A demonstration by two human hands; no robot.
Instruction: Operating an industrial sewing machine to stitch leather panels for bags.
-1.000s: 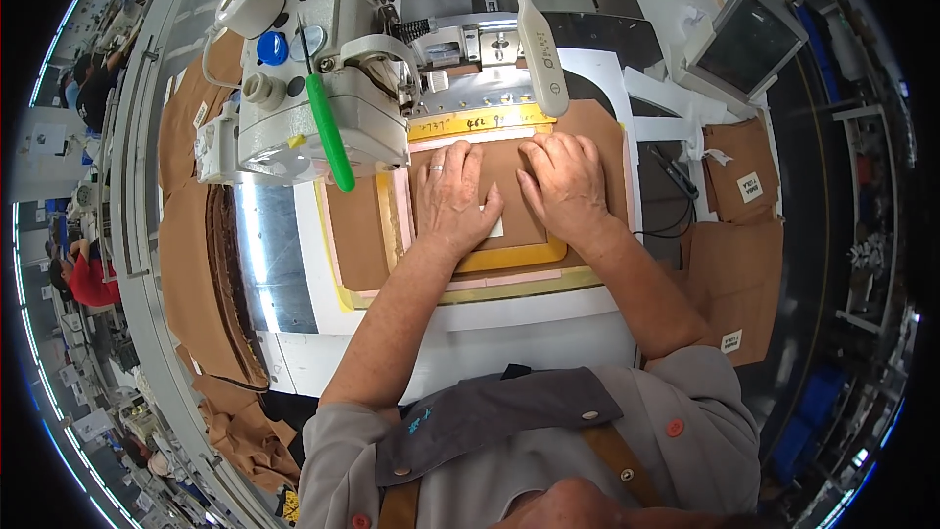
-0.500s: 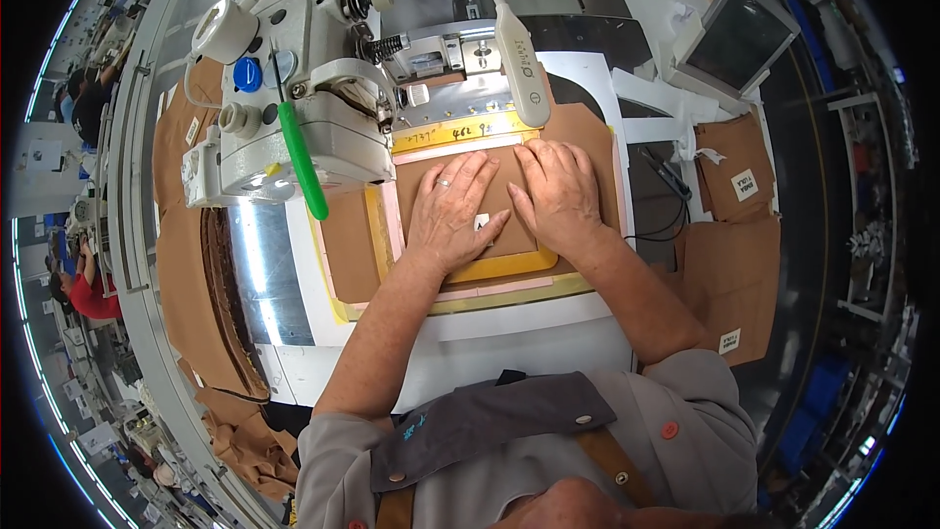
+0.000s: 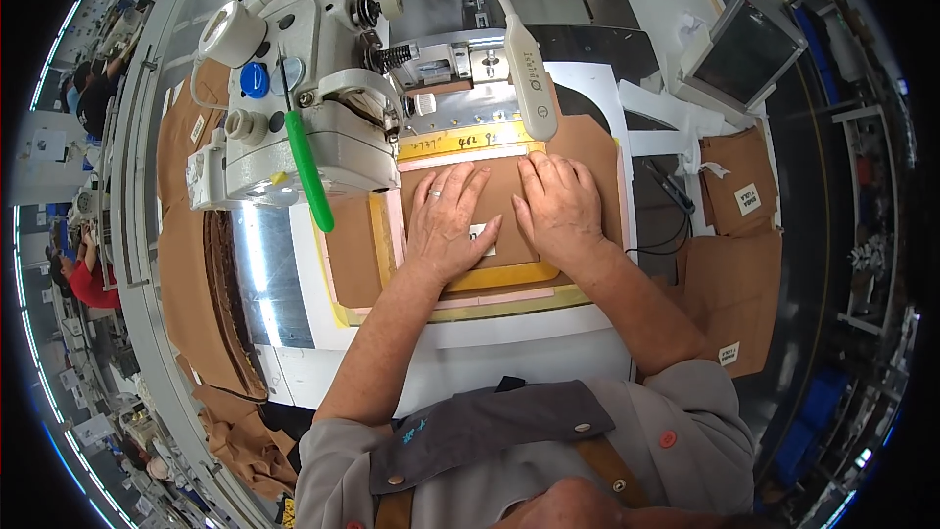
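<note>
My left hand [image 3: 448, 220] lies flat on a brown fabric panel [image 3: 494, 187], fingers stretched out, beside a partly covered white label [image 3: 482, 235]. My right hand [image 3: 558, 206] rests on the same panel to the right, fingers slightly bent and apart, tips near a yellow, written-on template bar [image 3: 442, 142]. The panel sits in a yellow-edged template frame [image 3: 499, 278] on a white board [image 3: 587, 318]. Above left stands the white sewing machine head [image 3: 313, 118], with a green-handled tool [image 3: 308, 171] on it. A white lamp [image 3: 531, 83] hangs over the bar's right end.
Brown fabric stacks lie left [image 3: 186, 284] and right [image 3: 729, 294] of the board. A screen [image 3: 742, 47] stands at the back right, with a black-cabled tool [image 3: 671, 186] nearer. Co-workers, one in a red top [image 3: 90, 282], are at machines along the far left.
The whole view has shifted slightly as the head moved. My hands stay flat on the panel, with only very small shifts of the fingers; nothing is taken hold of or let go.
</note>
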